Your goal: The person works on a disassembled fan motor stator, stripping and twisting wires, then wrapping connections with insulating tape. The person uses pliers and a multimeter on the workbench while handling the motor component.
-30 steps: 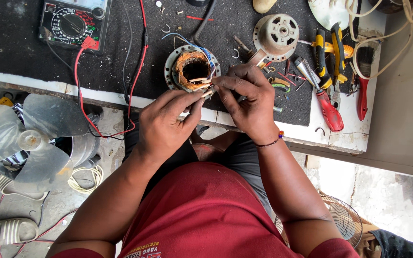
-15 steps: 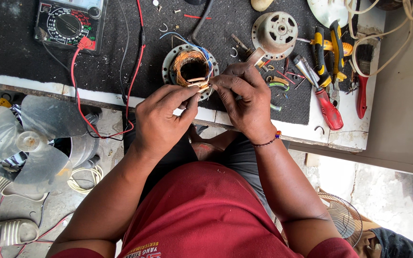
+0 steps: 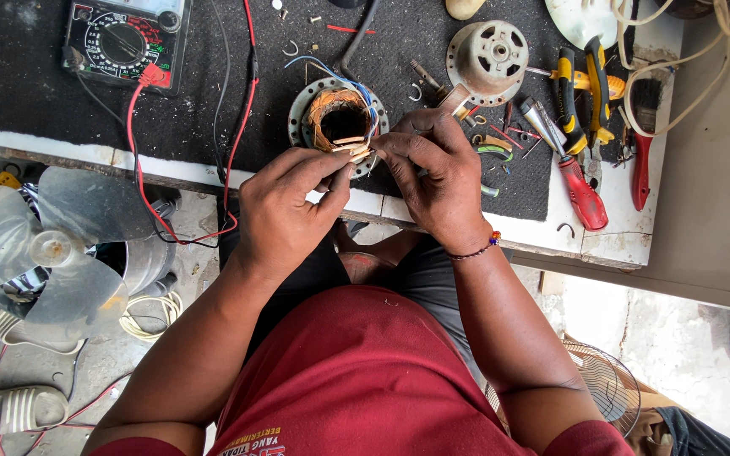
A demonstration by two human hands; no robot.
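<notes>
- The motor stator (image 3: 337,118) sat at the bench edge, at twelve o'clock from the hands, within easy reach.
- The left hand (image 3: 285,211) pinched pale slips at its rim, steadying them.
- The right hand (image 3: 437,181), fingers narrowed, gripped the same spot from three o'clock.
- The multimeter (image 3: 124,38) lay at ten o'clock.

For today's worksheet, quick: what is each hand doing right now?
Left hand: closed, pinching the round copper-wound motor stator.
Right hand: closed, pinching the same stator.
</notes>
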